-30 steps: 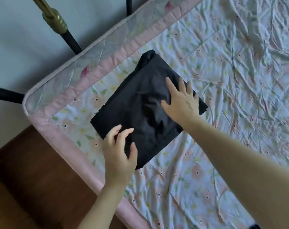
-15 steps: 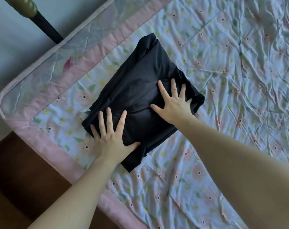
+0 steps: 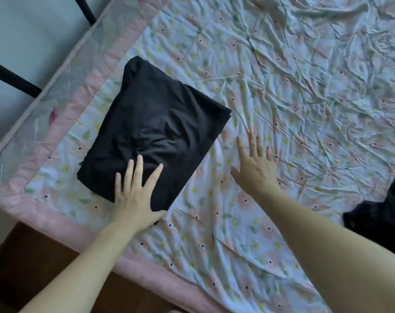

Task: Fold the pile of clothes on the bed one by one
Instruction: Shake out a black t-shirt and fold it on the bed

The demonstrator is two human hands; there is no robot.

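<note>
Folded black fabric garment (image 3: pixel 153 129): square bundle near the corner of the floral quilted bed cover (image 3: pixel 282 86), pressed flat at its 6 o'clock edge by left hand (image 3: pixel 134 197), fingers spread. Right hand (image 3: pixel 255 168): lifted off the bundle since half a second ago, now at its 3 o'clock, fingers wide, holding nothing. Fold judged complete; dark crumpled clothing (image 3: pixel 377 213) at far 4 o'clock likely next.

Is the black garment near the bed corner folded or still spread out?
Folded: the black garment lies as a compact layered rectangle on the floral sheet, left hand resting flat on it.

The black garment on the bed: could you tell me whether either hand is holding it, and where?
Nothing is held. The left hand rests flat on the garment's near corner; the right hand is open, off it.
</note>
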